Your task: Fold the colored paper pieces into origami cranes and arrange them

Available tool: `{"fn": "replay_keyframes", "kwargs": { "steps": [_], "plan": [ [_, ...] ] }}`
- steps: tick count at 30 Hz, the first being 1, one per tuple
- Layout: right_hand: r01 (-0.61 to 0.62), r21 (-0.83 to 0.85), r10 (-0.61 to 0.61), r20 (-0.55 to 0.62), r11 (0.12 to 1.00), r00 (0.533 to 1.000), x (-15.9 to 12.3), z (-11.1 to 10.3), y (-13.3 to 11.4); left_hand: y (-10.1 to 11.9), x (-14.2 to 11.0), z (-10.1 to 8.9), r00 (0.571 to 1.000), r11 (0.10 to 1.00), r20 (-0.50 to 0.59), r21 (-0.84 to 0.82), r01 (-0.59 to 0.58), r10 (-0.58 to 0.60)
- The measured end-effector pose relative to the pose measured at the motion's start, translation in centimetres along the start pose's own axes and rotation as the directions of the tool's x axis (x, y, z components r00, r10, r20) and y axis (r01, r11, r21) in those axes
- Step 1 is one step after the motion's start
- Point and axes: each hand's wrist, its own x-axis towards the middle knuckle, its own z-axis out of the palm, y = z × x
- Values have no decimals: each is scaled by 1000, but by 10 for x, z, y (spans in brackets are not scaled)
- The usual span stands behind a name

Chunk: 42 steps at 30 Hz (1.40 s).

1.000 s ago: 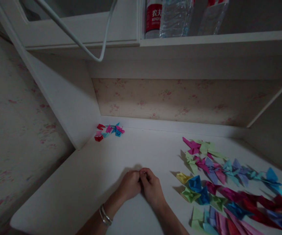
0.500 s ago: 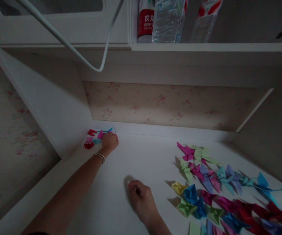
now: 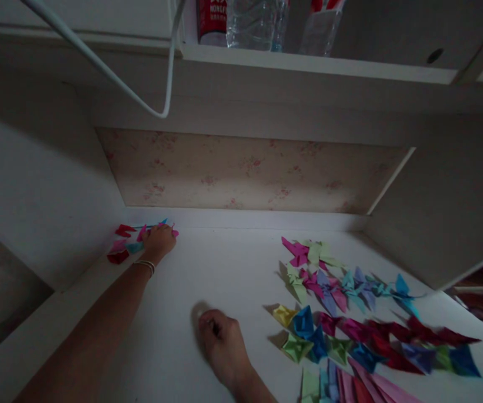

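At the far left corner of the white tabletop, my left hand (image 3: 160,240) reaches over a small group of folded paper pieces. Its fingers are closed at a pink folded paper piece (image 3: 175,231), which pokes out past them. Close by lie a red paper piece (image 3: 118,257), a pale pink one (image 3: 117,245) and a teal one (image 3: 134,247); a blue tip (image 3: 164,221) shows behind the hand. My right hand (image 3: 223,344) is held low over the middle front of the tabletop, fingers curled towards the thumb, and no object shows in it.
On the right, folded paper cranes (image 3: 329,288) lie in a loose string. In front of them are rows of folded paper pieces (image 3: 340,350) and some flat paper strips (image 3: 346,386). Overhead, a white cable (image 3: 113,78) hangs before a shelf (image 3: 317,66) with plastic bottles (image 3: 252,25).
The view has swung to the right, so everything sits further left in the picture. Both hands keep nearly the same places on the tabletop, and the right hand stays curled.
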Motion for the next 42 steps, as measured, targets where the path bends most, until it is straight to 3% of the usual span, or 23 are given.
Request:
{"fn": "replay_keyframes", "kwargs": {
  "steps": [6,9,11,12,14,17,19,21,25,29,38,42],
  "plan": [
    [-13,107,15,-21,994,1000,2,2,7,18,-9,-30,986,984,-158,-163,-74,48],
    [-53,312,62,-18,948,998,3,3,9,33,-36,-40,983,947,-153,-287,-145,104],
    [-93,441,106,-3,893,994,3,4,9,43,-66,-41,983,860,-116,-476,-182,143],
    [-115,483,128,7,868,992,4,4,9,47,-84,-40,983,755,-90,-631,-178,157],
    [-150,533,162,24,833,987,6,3,9,54,-122,-35,986,444,-8,-893,-82,167],
    [-183,627,188,59,757,980,8,-2,7,60,-171,-26,985,46,103,-994,97,139],
    [-188,682,177,86,707,980,8,-9,3,64,-192,-21,978,-121,149,-979,166,143],
    [-185,730,163,102,658,981,7,-16,-2,69,-203,-16,967,-217,187,-950,223,175],
    [-173,787,175,84,592,981,6,-28,-8,82,-206,-8,946,-269,220,-921,281,236],
    [-142,747,196,15,650,980,7,-29,-7,90,-201,-2,948,-274,255,-914,301,190],
    [-69,687,178,-90,723,980,1,-27,-7,84,-207,-1,959,-309,251,-909,279,129],
    [-24,659,201,-194,752,960,0,-33,-7,83,-213,0,954,-237,284,-925,299,97]
  ]
}}
